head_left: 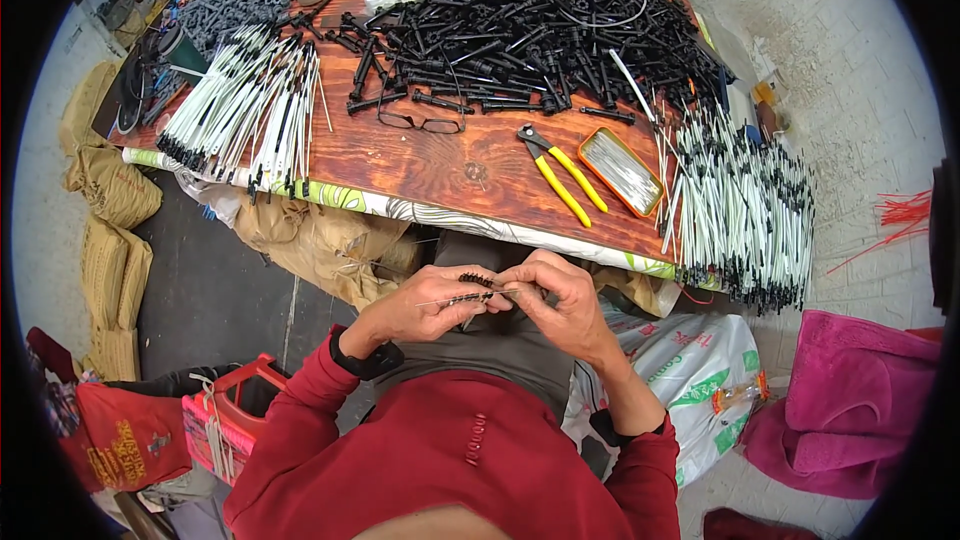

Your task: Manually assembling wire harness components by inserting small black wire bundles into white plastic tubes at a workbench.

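Above my lap, in front of the table edge, my two hands meet. My left hand (440,298) is closed on a small dark ridged piece (478,280), which shows between thumb and fingers. A thin wire-like length sticks out from that hand toward the left. My right hand (560,302) is closed in a pinch right beside it, with its fingertips on a thin strand (508,290) at the right end of the piece. The fingers hide much of both, so I cannot tell exactly how they join.
On the wooden table (440,160) lie a heap of black plastic parts (540,25), glasses (420,124), yellow-handled cutters (562,175) and a tin of thin pins (622,172). Bundles of white black-tipped sticks (255,105) hang over the front edge at both sides. A red plastic stool (245,380) stands lower left.
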A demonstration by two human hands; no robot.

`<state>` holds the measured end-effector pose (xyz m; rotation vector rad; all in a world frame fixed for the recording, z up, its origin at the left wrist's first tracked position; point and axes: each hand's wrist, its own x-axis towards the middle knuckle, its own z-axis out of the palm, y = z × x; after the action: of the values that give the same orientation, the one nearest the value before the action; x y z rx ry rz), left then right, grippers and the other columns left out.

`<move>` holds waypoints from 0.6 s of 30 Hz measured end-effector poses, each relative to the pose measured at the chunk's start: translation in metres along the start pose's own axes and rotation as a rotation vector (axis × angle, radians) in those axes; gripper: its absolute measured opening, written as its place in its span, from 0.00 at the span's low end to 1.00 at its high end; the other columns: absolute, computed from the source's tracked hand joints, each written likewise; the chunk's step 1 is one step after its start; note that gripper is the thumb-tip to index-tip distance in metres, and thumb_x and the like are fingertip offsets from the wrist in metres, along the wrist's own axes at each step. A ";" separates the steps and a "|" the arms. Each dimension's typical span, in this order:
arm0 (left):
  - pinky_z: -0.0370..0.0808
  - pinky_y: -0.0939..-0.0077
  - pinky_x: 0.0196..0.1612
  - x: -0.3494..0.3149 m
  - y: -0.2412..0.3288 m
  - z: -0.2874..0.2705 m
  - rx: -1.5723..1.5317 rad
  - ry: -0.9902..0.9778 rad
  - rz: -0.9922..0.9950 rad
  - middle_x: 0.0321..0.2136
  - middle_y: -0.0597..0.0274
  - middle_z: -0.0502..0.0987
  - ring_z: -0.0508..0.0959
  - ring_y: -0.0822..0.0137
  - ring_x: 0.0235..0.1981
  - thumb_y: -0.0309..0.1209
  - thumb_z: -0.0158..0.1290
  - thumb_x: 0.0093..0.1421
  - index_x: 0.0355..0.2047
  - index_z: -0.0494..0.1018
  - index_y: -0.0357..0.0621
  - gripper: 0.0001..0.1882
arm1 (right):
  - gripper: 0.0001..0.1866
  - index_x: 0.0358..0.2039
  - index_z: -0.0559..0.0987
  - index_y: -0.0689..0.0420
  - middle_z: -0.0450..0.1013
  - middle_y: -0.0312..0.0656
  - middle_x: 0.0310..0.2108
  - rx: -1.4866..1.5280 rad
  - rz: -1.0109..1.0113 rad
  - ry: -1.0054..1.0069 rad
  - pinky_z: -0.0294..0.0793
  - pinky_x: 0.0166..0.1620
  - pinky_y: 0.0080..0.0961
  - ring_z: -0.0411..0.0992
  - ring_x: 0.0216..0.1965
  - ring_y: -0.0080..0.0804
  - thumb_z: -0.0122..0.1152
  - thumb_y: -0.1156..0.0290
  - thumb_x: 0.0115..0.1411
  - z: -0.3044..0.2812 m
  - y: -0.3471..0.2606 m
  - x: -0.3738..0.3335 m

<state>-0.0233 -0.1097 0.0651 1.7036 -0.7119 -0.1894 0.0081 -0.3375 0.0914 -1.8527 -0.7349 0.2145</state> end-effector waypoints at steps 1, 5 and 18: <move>0.77 0.67 0.41 0.000 0.000 0.000 -0.008 0.002 -0.001 0.42 0.52 0.79 0.80 0.55 0.38 0.19 0.53 0.59 0.41 0.78 0.35 0.11 | 0.07 0.38 0.82 0.63 0.74 0.41 0.28 -0.099 -0.085 0.031 0.71 0.31 0.23 0.73 0.28 0.27 0.63 0.81 0.58 0.000 -0.002 0.001; 0.76 0.67 0.40 0.002 -0.001 0.001 -0.009 -0.014 0.013 0.41 0.52 0.79 0.80 0.54 0.37 0.19 0.52 0.59 0.40 0.78 0.34 0.10 | 0.07 0.37 0.82 0.62 0.74 0.40 0.25 -0.290 -0.284 0.121 0.71 0.26 0.25 0.74 0.23 0.30 0.65 0.81 0.56 0.001 -0.004 0.004; 0.76 0.65 0.40 0.001 -0.008 0.004 0.064 0.042 0.070 0.41 0.51 0.78 0.80 0.51 0.37 0.22 0.54 0.58 0.40 0.77 0.33 0.10 | 0.06 0.35 0.80 0.63 0.74 0.41 0.27 -0.014 -0.027 0.187 0.73 0.29 0.21 0.77 0.26 0.27 0.61 0.83 0.56 0.016 -0.010 -0.004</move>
<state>-0.0218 -0.1124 0.0572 1.7355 -0.7523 -0.0825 -0.0068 -0.3245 0.0933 -1.8463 -0.6324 0.0182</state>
